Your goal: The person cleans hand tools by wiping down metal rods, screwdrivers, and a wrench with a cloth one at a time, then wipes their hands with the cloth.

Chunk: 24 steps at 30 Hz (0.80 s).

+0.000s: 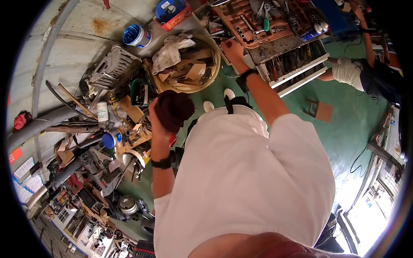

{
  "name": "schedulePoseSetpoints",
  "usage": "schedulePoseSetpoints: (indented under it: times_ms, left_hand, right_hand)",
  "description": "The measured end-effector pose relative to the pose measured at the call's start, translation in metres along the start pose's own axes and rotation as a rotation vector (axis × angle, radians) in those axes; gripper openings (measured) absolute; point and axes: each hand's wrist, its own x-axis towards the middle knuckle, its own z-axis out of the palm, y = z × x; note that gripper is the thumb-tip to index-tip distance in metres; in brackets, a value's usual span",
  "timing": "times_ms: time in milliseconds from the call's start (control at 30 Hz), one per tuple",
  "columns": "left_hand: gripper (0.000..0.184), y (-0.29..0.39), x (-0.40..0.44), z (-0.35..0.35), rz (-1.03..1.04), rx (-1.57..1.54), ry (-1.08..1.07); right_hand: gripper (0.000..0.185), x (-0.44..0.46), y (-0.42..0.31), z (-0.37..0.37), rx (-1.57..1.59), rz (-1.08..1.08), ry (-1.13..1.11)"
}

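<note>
Closest to the camera, at 6 o'clock, are a blurred patch of skin (228,244) and the wearer's white T-shirt (249,180), seen from above through a round fisheye view. Both arms reach upward, each with a dark band at the wrist.

Just off centre toward 10 o'clock is a dark maroon bundle (175,111) that looks like cloth. The left grip (160,128), a bare hand, is curled around its lower left side, holding it off the floor.

The right grip (232,49), also bare, is between 12 and 1 o'clock, at the near left corner of a counter (266,52), just beside an orange-brown tool case (228,17). Whether its fingers pinch anything cannot be told. The case lies open at 1 o'clock with sockets and a green-handled tool (266,23) in it. Below the counter top, toward 2 o'clock, drawers (301,72) stand pulled out, the upper one full of tools.

Left of the right grip, near 12 o'clock, a round bin (215,71) holds torn cardboard (195,71), with a pale rag (170,53) over its upper left side. A blue bucket (137,36) is at 11 o'clock, a grey crate (114,66) at 10, and a white bottle (102,112) at 9, among crowded clutter.

The wearer's pale shoes (229,93) show at 12 o'clock on the green floor (344,116). A piece of cardboard (323,112) lies there at 3 o'clock. At 2 o'clock, well apart, another person (348,72) in pale shorts leans in. Bright light (374,219) pours in at 4 o'clock.
</note>
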Motion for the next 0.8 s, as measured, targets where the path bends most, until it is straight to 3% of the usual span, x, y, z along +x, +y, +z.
schedulePoseSetpoints:
  times_ms: [67,133,233,267,433,467,533,600,667,800]
  left_hand:
    - [0.053,-0.004,0.016,0.004,-0.021,-0.032,-0.034]
    - [0.052,-0.012,0.031,0.011,-0.043,-0.071,-0.061]
    - [0.053,-0.021,0.054,0.026,-0.060,-0.053,-0.036]
    - [0.053,-0.022,0.059,0.035,-0.063,-0.059,-0.040]
    - [0.062,-0.033,0.075,0.069,-0.094,0.011,-0.531]
    - [0.062,-0.035,0.076,0.075,-0.084,0.009,-0.528]
    - [0.071,-0.038,0.072,0.086,0.072,0.431,-0.587]
    - [0.070,-0.030,0.069,0.096,0.039,0.493,-0.639]
    - [0.058,-0.027,0.069,0.097,0.153,0.721,-0.637]
    - [0.049,-0.017,0.063,0.091,0.236,0.778,-0.632]
  right_hand:
    - [0.027,-0.022,-0.008,-0.027,-0.003,0.027,-0.007]
    - [0.018,-0.041,-0.005,-0.052,0.724,0.098,-0.121]
    - [0.022,-0.079,-0.046,-0.114,0.883,0.109,-0.230]
    - [0.022,-0.090,-0.064,-0.130,0.876,0.109,-0.228]
    - [0.033,-0.150,-0.131,-0.176,0.953,0.116,-0.216]
    - [0.033,-0.156,-0.134,-0.174,0.953,0.110,-0.226]
    - [0.034,-0.169,-0.137,-0.167,0.854,0.156,-0.336]
    - [0.035,-0.175,-0.139,-0.165,0.810,0.145,-0.309]
    - [0.036,-0.175,-0.140,-0.171,0.825,0.123,-0.334]
    - [0.037,-0.178,-0.158,-0.187,0.794,0.093,-0.407]
